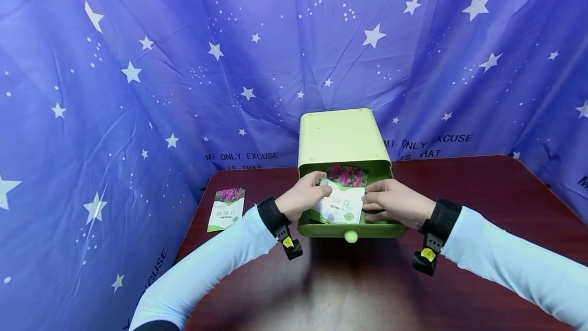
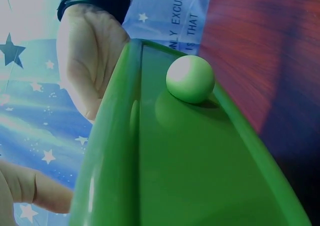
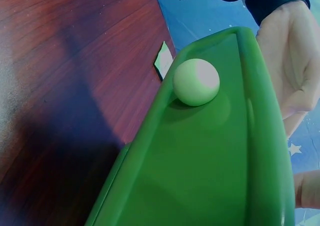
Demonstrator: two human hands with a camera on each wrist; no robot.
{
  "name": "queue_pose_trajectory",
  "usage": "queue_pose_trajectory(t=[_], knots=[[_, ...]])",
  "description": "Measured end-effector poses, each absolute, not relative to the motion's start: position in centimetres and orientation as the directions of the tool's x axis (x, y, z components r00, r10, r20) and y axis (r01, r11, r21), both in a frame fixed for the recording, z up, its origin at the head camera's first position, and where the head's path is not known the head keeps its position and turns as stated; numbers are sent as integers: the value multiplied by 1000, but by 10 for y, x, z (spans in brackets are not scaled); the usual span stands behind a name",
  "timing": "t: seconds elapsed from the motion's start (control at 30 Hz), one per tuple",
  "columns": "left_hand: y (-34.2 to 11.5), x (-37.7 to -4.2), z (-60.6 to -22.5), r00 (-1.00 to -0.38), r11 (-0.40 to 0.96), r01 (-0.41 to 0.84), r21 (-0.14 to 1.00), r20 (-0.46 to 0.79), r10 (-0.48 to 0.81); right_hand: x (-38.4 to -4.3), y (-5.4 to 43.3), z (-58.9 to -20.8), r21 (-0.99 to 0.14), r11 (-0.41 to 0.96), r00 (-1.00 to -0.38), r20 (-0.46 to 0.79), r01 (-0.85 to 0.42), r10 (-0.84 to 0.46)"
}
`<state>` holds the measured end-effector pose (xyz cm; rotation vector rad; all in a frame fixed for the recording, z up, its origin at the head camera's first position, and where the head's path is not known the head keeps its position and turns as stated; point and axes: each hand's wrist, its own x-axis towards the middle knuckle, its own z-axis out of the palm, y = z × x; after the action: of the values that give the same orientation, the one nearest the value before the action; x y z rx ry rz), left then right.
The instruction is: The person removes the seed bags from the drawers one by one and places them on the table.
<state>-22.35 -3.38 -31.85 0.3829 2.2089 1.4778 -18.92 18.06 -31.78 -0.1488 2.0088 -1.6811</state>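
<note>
A pale green box (image 1: 340, 137) has its drawer (image 1: 321, 230) pulled out, with a round knob (image 2: 190, 79) on the front. In the drawer a white and green flower seed packet (image 1: 342, 207) lies over another packet with pink flowers (image 1: 347, 175). My left hand (image 1: 303, 195) pinches the upper packet's left side, thumb across its face. At the packet's right edge, my right hand (image 1: 397, 202) has its fingers extended and touching it. Both wrist views mostly show the drawer front, which hides most of the fingers and the packets.
Another seed packet (image 1: 226, 209) lies on the dark red table (image 1: 478, 208) left of the box. A blue star-patterned curtain (image 1: 257, 65) hangs close behind the table and along its left side.
</note>
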Motion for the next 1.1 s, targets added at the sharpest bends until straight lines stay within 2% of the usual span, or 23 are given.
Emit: queue_pose_trajectory(t=[0.43, 0.7, 0.83, 1.1], knots=[[-33, -222, -319, -866, 348, -77, 934, -235, 441, -189, 177, -323, -957, 254, -905, -228, 140, -360], [-34, -221, -317, -859, 338, -61, 939, -222, 461, -191, 179, -325, -977, 190, -942, -147, 92, -301], [-36, -221, -318, -866, 332, -53, 942, -209, 454, -190, 180, -323, -988, 112, -953, -134, 107, -272], [-44, -218, -319, -869, 174, -109, 979, -179, 460, -182, 185, -314, -990, 39, -943, -140, 135, -302]])
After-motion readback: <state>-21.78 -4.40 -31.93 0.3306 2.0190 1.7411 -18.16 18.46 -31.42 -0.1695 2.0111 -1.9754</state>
